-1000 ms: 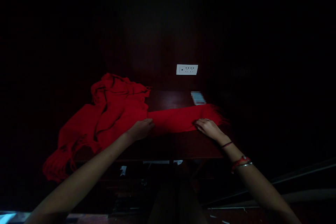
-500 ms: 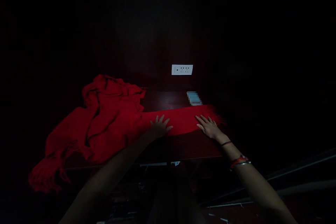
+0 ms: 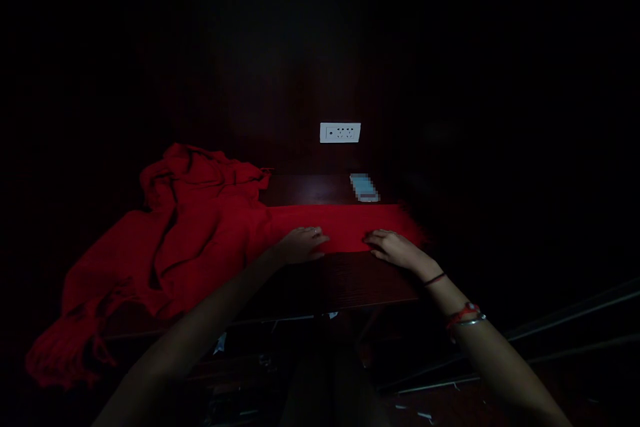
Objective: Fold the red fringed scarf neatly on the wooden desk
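A red fringed scarf [image 3: 345, 223] lies on a dark wooden table, its right part flattened into a strip. The rest of it is heaped in loose folds to the left. My left hand [image 3: 301, 244] rests on the strip's near edge, fingers bent slightly and thumb apart. On the strip's right part, also by the near edge, lies my right hand [image 3: 395, 248], with thumb and bent fingers apart. Both hands are open and touch the cloth without a visible grip. Dark fringe at the strip's right end is hard to make out.
A light blue, blurred-out flat object [image 3: 365, 187] lies behind the strip. On the dark wall above is a white power socket [image 3: 340, 133]. The table's front edge [image 3: 350, 307] runs below my hands. Fringe [image 3: 65, 353] hangs over at the left. Surroundings are very dark.
My hands have gone from flat, spread fingers to more bent ones, drawn slightly towards the strip's near edge. That edge looks straighter. The whole view has shifted a little.
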`<control>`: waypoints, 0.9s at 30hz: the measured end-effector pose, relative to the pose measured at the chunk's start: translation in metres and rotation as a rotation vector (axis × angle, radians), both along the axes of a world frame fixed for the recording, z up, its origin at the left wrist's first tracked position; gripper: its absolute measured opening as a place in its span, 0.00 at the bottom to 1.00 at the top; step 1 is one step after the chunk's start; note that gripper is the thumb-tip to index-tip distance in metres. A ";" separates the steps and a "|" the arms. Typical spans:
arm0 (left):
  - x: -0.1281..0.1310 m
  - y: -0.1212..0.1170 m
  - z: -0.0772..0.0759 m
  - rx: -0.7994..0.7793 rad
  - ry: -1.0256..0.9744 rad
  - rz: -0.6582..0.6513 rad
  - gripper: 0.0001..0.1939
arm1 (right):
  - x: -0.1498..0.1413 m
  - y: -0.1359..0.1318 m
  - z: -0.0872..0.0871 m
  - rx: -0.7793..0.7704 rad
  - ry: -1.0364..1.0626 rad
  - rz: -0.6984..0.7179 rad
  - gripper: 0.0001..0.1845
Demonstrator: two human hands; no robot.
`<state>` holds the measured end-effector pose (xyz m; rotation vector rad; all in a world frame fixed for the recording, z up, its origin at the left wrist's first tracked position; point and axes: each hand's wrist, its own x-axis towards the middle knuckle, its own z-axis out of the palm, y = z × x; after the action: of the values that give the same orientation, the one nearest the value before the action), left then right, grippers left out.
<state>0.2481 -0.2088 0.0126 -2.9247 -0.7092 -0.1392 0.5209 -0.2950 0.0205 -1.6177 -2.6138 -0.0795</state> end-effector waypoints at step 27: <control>-0.010 0.005 0.019 0.110 0.166 -0.038 0.12 | -0.005 0.010 0.002 0.117 0.126 0.000 0.13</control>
<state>0.2386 -0.2042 0.0317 -2.8050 -0.6003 0.0592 0.5157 -0.2851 0.0229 -1.5316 -2.4670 -0.1241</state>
